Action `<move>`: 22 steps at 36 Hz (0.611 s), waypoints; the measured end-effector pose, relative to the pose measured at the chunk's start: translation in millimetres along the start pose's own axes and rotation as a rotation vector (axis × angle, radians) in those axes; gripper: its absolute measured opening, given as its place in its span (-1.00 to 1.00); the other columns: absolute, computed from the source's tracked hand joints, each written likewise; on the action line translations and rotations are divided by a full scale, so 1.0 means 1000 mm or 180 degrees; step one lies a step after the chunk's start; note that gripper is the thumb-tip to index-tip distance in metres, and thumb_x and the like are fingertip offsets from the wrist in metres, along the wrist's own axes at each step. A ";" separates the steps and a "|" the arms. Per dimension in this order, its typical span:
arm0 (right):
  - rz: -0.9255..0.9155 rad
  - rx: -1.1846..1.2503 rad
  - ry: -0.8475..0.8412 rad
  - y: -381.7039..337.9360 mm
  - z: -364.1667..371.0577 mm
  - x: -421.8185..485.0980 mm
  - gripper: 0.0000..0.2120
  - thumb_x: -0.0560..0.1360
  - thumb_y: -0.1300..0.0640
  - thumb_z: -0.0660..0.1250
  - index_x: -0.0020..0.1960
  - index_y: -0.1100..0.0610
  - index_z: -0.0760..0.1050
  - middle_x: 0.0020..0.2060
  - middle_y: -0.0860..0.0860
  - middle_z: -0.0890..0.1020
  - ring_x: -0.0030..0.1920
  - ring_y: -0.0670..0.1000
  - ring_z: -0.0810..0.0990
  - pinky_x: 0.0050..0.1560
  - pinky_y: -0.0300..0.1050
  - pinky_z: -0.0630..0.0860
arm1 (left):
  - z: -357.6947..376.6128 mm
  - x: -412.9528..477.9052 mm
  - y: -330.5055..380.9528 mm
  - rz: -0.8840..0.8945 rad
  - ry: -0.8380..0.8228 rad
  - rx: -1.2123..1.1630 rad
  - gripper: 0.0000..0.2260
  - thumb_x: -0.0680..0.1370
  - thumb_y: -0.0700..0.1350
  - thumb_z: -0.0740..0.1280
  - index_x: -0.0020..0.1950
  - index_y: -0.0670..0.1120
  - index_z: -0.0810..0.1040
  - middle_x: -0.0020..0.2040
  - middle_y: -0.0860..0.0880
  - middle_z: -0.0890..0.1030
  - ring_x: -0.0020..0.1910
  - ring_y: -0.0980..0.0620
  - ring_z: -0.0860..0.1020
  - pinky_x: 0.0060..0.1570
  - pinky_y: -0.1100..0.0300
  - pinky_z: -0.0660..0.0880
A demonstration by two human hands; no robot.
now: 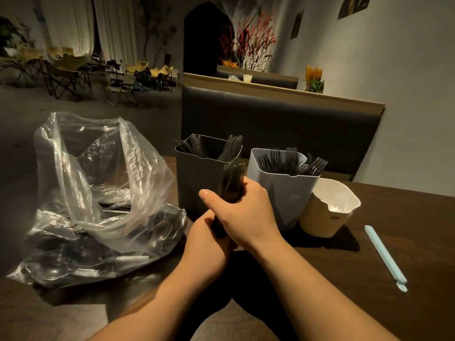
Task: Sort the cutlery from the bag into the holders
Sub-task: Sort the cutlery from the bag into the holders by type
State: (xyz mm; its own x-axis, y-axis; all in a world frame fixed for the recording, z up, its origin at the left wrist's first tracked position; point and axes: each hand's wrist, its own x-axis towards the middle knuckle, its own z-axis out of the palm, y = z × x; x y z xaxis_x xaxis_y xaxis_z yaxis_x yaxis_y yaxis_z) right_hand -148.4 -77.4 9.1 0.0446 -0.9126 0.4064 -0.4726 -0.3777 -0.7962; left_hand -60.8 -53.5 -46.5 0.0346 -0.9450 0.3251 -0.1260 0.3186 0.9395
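Two hands are clamped on one bundle of black knives (233, 177), and it is held upright over the table (369, 279). The right hand (240, 212) is wrapped round the middle of the bundle, fingers curled behind it and the thumb laid across the near side. The left hand (205, 236) is closed round the handle ends just below, tucked under the right wrist. Serrated blade tips are seen sticking up above the right fingers. Directly beyond those fingers a dark holder (194, 185) is stood, with more knives (231, 146) already leaning in it; the bundle's tips are seen against its near wall, though whether they touch it cannot be told. To the right of the fingers, a pale grey holder (283, 195) is packed with black forks (293, 161), tines up. Further right and a touch nearer, a cream holder (322, 220) is set against the grey one. Left of the fingers, the clear plastic bag (98, 193) is slumped open on the table, black cutlery heaped in its bottom, and a few spoons (162, 230) can be made out through the film just beside the left hand. Well off to the right of both hands, a pale blue straw (384, 254) is laid on the wood. A dark padded seat back (270, 119) is seen behind the holders.
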 end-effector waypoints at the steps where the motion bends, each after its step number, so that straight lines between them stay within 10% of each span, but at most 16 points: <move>1: 0.0038 0.0030 -0.0022 -0.001 0.001 0.000 -0.67 0.35 -0.26 0.47 -0.27 -0.03 0.50 -0.37 -0.13 0.58 -0.23 -0.07 0.62 -0.15 0.04 0.66 | 0.000 0.000 -0.002 0.0045 0.0095 0.0097 -0.80 0.53 -0.33 0.38 -0.05 -0.01 0.63 -0.19 0.14 0.70 -0.16 0.21 0.66 -0.23 0.35 0.52; 13: 0.0477 0.0038 -0.0325 -0.004 0.003 -0.001 -0.63 0.28 -0.22 0.58 -0.03 -0.11 0.56 -0.16 -0.18 0.65 -0.08 -0.15 0.64 -0.05 -0.13 0.65 | -0.001 0.007 -0.012 -0.0090 0.0077 0.0537 -0.77 0.53 -0.20 0.34 -0.03 0.17 0.57 -0.15 0.06 0.69 -0.07 0.13 0.66 -0.08 0.21 0.60; 22: 0.1143 0.0521 -0.0132 -0.002 -0.003 -0.001 -0.80 0.38 0.03 0.52 -0.16 0.15 0.64 -0.29 0.08 0.69 -0.23 0.06 0.70 -0.11 0.19 0.67 | -0.006 0.003 -0.012 0.0026 0.0210 0.0842 -0.65 0.45 -0.25 0.42 0.17 0.08 0.60 -0.08 0.17 0.69 -0.05 0.22 0.64 -0.01 0.04 0.62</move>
State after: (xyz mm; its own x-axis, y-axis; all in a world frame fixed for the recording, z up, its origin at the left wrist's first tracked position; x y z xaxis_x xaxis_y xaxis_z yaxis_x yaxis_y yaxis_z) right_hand -150.6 -74.9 11.6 -0.0609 -0.9955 0.0733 -0.3182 -0.0502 -0.9467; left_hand -53.2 -59.7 -56.5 0.0960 -0.9329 0.3471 -0.3810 0.2878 0.8787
